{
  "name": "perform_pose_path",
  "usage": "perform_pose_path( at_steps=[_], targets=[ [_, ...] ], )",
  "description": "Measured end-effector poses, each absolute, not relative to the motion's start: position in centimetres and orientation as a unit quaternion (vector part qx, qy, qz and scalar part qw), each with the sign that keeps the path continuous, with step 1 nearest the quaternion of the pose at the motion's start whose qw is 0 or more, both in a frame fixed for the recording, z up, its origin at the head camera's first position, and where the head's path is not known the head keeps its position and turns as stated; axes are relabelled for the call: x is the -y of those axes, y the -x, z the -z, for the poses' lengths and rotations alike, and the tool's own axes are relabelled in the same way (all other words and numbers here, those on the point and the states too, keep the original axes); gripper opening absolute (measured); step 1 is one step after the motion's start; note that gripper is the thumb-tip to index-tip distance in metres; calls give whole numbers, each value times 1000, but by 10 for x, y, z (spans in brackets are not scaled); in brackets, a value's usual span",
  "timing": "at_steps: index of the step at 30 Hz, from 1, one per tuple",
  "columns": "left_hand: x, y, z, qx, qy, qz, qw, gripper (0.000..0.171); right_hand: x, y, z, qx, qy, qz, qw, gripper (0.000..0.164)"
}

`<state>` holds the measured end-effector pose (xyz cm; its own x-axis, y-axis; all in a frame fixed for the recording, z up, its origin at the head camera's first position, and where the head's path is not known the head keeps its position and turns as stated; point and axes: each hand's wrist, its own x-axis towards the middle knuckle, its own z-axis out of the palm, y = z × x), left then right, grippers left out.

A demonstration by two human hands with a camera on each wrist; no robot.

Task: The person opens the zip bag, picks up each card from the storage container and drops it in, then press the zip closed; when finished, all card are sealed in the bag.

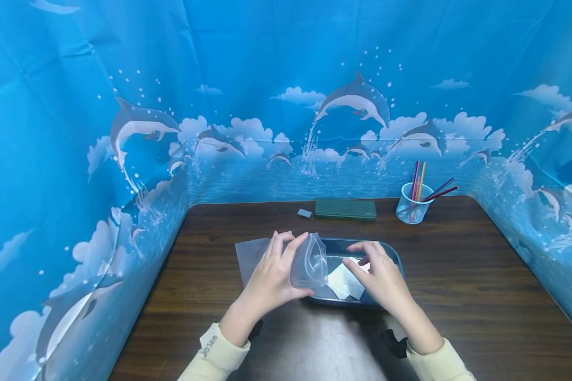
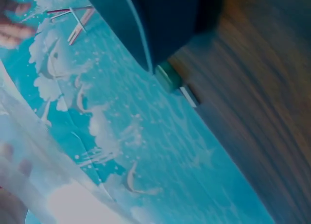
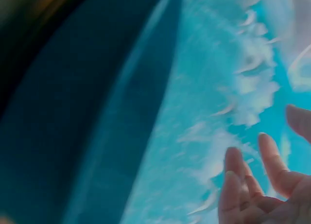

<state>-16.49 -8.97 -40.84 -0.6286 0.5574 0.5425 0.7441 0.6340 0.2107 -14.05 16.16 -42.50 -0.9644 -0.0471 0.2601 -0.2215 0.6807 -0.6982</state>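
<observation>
A: What does the head view give that the wrist views don't?
B: The papers [image 1: 345, 281]. They lie white and overlapping in the tray [image 1: 345, 302]; in both wrist views the tray's dark outer wall looms large and hides what lies inside.
A: And what do the wrist views add?
B: The right one shows the right hand [image 1: 386, 279] with its fingers spread and nothing between them. The left one shows fingertips through the cloudy film of the bag [image 1: 310, 264].
A: Where is the bag, then?
B: In the left hand [image 1: 274, 272], which grips it near its mouth, thumb at the lower edge, fingers at the upper. The mouth gapes towards the right hand; the rest reaches out to the left behind the hand.
A: Is the right hand touching anything?
B: It's over the tray, beside the bag's mouth, thumb and fingers apart. Whether a fingertip meets paper, I can't tell.
A: What's in the way?
B: The bag covers the tray's left end; the right hand covers some of the papers.
A: And around?
B: On the table [image 1: 486, 264], beyond the tray, a green case [image 1: 345, 209] with an eraser [image 1: 304, 213] just left of it. Further right, a cup [image 1: 412, 211] of pencils [image 1: 416, 180].
</observation>
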Motion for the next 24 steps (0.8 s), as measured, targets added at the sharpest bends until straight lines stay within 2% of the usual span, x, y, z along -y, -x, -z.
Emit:
perform_pose_path(
  at_steps=[4, 10, 15, 18, 24],
  targets=[
    [98, 166, 413, 878, 363, 224, 218, 124, -177, 149, 448, 947, -33, -309, 79, 40],
    [107, 167, 421, 891, 342, 222, 199, 128, -188, 154, 477, 973, 3, -232, -9, 56],
    [113, 168, 426, 904, 316, 219, 189, 128, -187, 161, 489, 978, 34, -203, -28, 63],
    [115, 168, 430, 909, 304, 217, 185, 125, -185, 165, 492, 981, 46, -183, -38, 60],
    [119, 169, 435, 915, 291, 211, 180, 121, -183, 168, 491, 986, 43, -148, -61, 42]
  ],
)
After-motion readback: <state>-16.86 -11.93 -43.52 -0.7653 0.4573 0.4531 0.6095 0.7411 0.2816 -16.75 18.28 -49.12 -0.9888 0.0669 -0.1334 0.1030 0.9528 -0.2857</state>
